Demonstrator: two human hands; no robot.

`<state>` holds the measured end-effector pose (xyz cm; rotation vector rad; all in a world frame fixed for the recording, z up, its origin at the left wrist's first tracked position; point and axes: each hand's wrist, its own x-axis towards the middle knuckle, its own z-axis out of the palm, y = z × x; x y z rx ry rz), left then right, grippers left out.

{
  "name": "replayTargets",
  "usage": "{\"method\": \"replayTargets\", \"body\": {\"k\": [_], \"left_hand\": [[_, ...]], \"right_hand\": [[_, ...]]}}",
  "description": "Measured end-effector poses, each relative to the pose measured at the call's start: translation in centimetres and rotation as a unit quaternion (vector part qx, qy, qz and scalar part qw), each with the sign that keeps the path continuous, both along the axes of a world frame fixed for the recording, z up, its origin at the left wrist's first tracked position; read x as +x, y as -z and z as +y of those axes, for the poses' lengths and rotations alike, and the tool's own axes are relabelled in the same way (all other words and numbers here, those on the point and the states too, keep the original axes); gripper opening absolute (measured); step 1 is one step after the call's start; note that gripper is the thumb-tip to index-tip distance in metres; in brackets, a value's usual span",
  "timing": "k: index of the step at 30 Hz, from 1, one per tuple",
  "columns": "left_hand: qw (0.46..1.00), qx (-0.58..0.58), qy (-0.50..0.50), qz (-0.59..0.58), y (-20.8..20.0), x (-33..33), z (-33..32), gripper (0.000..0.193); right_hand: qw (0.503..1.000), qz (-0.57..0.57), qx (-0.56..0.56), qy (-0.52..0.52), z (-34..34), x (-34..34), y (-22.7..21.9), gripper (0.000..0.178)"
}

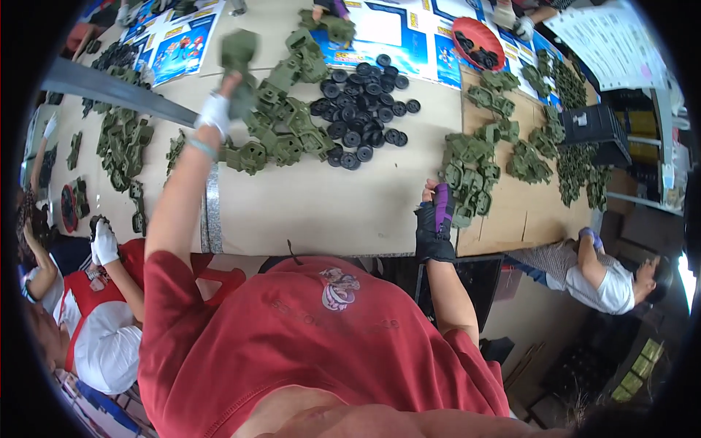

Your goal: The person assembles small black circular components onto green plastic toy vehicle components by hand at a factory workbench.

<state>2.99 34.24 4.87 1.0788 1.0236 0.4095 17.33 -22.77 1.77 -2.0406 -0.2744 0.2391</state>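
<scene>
My left hand (214, 113), in a white glove with bare fingertips, is raised over the far left of the table. It grips a green plastic toy vehicle body (239, 52), smeared by motion. Beside it lies a pile of similar green vehicle bodies (281, 131), and to the right of those is a heap of small black toy wheels (358, 109). My right hand (437, 215), in a black and purple glove, rests near the table's front edge with its fingers curled in. Whatever it may hold is hidden. Close to its right sits another group of green vehicle parts (467, 171).
A grey metal bar (120, 91) reaches over the table at left. Printed blue sheets (383, 47) and a red basket (478, 44) with black parts lie at the back. A black bin (593, 125) stands at right. Co-workers sit left, including a white-gloved hand (104, 242), and right.
</scene>
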Motion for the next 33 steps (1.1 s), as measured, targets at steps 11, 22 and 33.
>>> {"method": "replayTargets", "body": {"k": [11,22,33], "left_hand": [[0.822,0.567,0.062,0.001,8.1,0.9,1.2,0.052],[0.739,0.480,0.465,-0.083,6.1,1.2,-33.2,0.042],[0.725,0.406,0.557,0.009,6.1,3.7,-36.3,0.034]], "right_hand": [[0.960,-0.188,-0.191,-0.080,-5.0,-1.3,-1.3,0.029],[0.879,-0.073,-0.471,0.022,-7.9,3.8,-1.9,0.086],[0.900,-0.281,-0.331,-0.034,-0.4,10.2,-7.0,0.100]]}}
